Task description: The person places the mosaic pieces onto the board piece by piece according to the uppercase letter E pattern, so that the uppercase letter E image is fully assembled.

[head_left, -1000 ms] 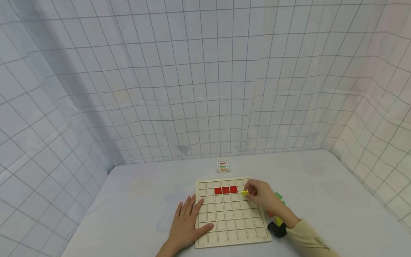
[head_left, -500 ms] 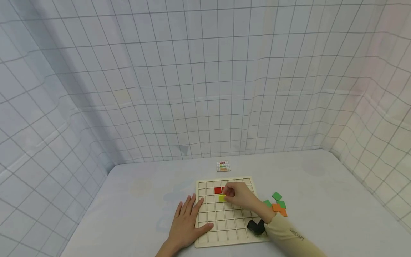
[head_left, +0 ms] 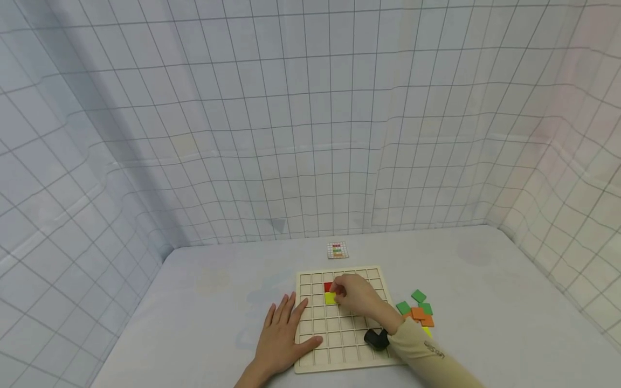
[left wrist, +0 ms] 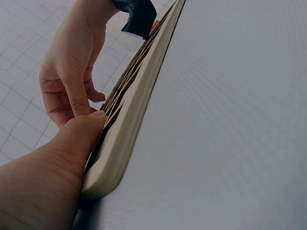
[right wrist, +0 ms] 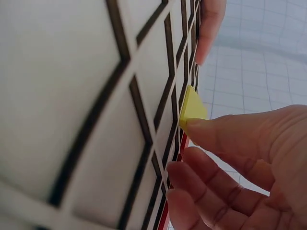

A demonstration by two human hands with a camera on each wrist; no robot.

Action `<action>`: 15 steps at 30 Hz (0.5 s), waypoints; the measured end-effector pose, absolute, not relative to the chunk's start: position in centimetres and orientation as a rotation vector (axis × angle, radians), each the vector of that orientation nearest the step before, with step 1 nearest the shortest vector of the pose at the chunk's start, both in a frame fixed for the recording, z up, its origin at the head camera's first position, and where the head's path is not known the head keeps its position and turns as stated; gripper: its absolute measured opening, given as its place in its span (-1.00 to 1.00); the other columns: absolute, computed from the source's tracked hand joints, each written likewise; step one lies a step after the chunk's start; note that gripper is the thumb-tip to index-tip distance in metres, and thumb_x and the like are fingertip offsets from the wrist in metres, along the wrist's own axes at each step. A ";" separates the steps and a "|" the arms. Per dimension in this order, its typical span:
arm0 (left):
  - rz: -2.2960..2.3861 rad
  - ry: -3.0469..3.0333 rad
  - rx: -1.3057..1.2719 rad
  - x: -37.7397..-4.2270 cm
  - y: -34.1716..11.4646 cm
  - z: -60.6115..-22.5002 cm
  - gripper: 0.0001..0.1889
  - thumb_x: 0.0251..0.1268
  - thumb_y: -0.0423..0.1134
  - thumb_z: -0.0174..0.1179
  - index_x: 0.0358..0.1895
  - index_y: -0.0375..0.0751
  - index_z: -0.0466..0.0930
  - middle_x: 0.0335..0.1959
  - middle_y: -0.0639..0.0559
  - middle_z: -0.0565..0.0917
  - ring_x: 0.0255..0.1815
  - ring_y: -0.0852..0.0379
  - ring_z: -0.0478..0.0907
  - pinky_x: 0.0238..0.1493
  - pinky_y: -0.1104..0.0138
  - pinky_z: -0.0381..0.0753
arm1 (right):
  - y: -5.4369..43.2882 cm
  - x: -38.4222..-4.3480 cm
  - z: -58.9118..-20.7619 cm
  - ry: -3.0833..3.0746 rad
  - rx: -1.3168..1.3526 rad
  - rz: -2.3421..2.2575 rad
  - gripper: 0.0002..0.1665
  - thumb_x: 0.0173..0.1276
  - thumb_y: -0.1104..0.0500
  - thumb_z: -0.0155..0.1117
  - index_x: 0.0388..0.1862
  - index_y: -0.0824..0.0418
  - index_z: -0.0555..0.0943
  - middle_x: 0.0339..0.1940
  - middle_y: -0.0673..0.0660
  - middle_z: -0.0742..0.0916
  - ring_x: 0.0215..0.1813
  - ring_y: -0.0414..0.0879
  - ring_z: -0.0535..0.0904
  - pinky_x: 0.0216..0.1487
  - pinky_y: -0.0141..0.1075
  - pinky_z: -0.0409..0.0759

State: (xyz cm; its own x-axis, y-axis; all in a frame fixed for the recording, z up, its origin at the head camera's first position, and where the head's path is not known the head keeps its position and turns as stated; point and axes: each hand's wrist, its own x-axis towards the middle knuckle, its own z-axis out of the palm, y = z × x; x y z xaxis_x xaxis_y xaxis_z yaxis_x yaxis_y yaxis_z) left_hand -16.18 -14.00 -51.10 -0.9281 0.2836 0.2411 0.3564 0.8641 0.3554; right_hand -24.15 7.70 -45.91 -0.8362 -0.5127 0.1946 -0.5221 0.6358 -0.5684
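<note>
My right hand (head_left: pixel 358 295) pinches a thin square yellow tile (head_left: pixel 330 298) between thumb and fingers. In the right wrist view the tile (right wrist: pixel 194 108) is tilted, its lower edge right at the grid of a pale wooden board (head_left: pixel 349 339). It overlaps the cell just below the leftmost red tile (head_left: pixel 328 287) in the head view; the hand hides the other red tiles. My left hand (head_left: pixel 281 342) lies with spread, straight fingers along the board's left edge, thumb over the frame. The left wrist view shows that thumb (left wrist: pixel 84 132) on the rim.
Right of the board lie loose green tiles (head_left: pixel 419 296), orange tiles (head_left: pixel 418 313) and a yellow tile (head_left: pixel 426 331) partly behind the sleeve. A small card with a coloured grid pattern (head_left: pixel 337 250) lies beyond the board. A black wrist device (head_left: pixel 375 340) hangs over the board.
My right hand has carried the yellow tile leftward from the board's right side to the cell under the leftmost red tile. The left hand has stayed in place.
</note>
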 end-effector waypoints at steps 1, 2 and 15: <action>-0.596 -2.854 -0.495 -16.2 -14.0 -51.1 -0.10 0.15 0.45 -0.02 0.45 -0.05 0.19 0.45 -0.21 0.13 0.47 -0.15 -0.06 0.35 -0.09 -0.17 | 7.7 -24.1 -45.9 -2.839 0.885 0.970 -0.88 0.14 0.38 0.34 -0.40 0.18 0.65 -0.50 -0.09 0.56 -0.43 -0.22 0.44 -0.39 -0.33 0.46; -0.597 -2.851 -0.496 -16.2 -14.0 -51.1 -0.10 0.15 0.45 -0.01 0.45 -0.06 0.19 0.45 -0.21 0.13 0.47 -0.15 -0.05 0.35 -0.10 -0.16 | 7.7 -24.1 -45.9 -2.850 0.877 0.945 -0.88 0.14 0.38 0.34 -0.39 0.18 0.66 -0.49 -0.09 0.56 -0.42 -0.22 0.44 -0.38 -0.32 0.46; -0.585 -2.848 -0.492 -16.1 -14.0 -51.2 -0.11 0.15 0.45 -0.01 0.44 -0.06 0.21 0.44 -0.22 0.15 0.46 -0.15 -0.04 0.35 -0.10 -0.14 | 8.3 -23.6 -46.2 -2.888 0.894 0.889 -0.88 0.16 0.32 0.37 -0.32 0.18 0.76 -0.45 -0.11 0.57 -0.47 -0.27 0.38 -0.47 -0.39 0.41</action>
State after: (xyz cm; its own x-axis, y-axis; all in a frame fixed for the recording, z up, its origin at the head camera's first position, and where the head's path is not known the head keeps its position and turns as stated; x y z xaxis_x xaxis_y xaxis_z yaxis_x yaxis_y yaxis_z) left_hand -16.10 -13.95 -51.20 -0.9263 0.2811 0.2509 0.3572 0.8669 0.3477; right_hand -23.65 8.35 -46.22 -0.8388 -0.5230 0.1509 -0.5174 0.6799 -0.5197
